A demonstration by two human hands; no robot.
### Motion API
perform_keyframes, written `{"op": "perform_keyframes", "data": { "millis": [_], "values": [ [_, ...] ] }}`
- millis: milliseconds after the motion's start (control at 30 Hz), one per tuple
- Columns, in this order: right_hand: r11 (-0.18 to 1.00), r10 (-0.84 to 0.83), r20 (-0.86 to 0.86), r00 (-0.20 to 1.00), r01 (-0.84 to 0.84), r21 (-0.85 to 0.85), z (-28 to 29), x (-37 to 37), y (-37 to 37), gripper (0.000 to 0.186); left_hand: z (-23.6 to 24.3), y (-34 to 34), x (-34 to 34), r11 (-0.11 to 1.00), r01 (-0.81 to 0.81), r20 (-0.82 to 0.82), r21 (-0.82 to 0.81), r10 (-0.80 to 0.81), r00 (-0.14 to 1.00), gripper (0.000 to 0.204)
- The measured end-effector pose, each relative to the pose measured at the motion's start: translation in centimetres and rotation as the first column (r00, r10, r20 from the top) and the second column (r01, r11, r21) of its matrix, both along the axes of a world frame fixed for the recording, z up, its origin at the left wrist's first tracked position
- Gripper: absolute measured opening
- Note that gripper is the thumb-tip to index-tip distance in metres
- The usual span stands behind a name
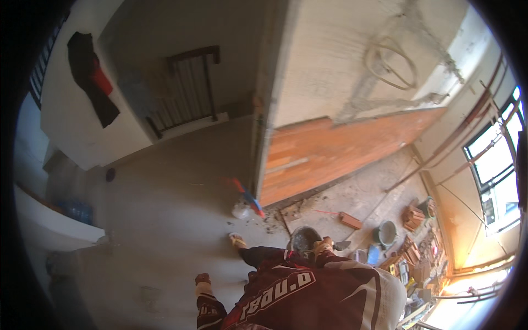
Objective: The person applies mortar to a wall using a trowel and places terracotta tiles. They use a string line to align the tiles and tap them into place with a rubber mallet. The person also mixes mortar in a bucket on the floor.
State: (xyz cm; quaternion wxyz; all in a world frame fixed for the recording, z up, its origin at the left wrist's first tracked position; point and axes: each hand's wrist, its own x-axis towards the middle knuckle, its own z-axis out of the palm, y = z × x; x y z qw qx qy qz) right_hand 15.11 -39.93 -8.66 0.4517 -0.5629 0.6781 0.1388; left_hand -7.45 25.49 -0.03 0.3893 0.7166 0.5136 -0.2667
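Note:
My right hand (pixel 323 246) is closed around a trowel (pixel 342 245), its blade pointing out to the right. Just left of that hand is a dark round bucket (pixel 294 233) with greyish stuff inside; the hand overlaps its edge, and I cannot tell whether they touch. At the lower left my left hand (pixel 202 279) hangs at the end of a maroon sleeve, away from other objects. Its fingers look curled, and nothing shows in them. My sandalled foot (pixel 237 240) is on the grey floor.
A partly built orange brick wall (pixel 330 146) stands ahead. To the right are a loose brick (pixel 350 220), a second bucket (pixel 385 233) and stacked bricks (pixel 412 218). A red and blue tool (pixel 249 198) leans by the wall's end. Stair railings (pixel 192 88) are at the far left.

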Motion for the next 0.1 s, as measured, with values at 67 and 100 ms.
{"op": "perform_keyframes", "data": {
  "millis": [67,100],
  "values": [
    [0.999,-0.015,0.092,0.996,0.012,0.033,0.5,1.2,13.7,0.044,2.1,7.4,-5.0,0.973,-0.154,0.022,0.174,0.153,0.988,0.028],
    [0.999,0.025,0.085,0.996,-0.028,0.041,1.0,2.9,16.6,0.044,1.8,9.2,-5.9,0.965,-0.157,0.019,0.212,0.156,0.988,0.028]
  ]
}}
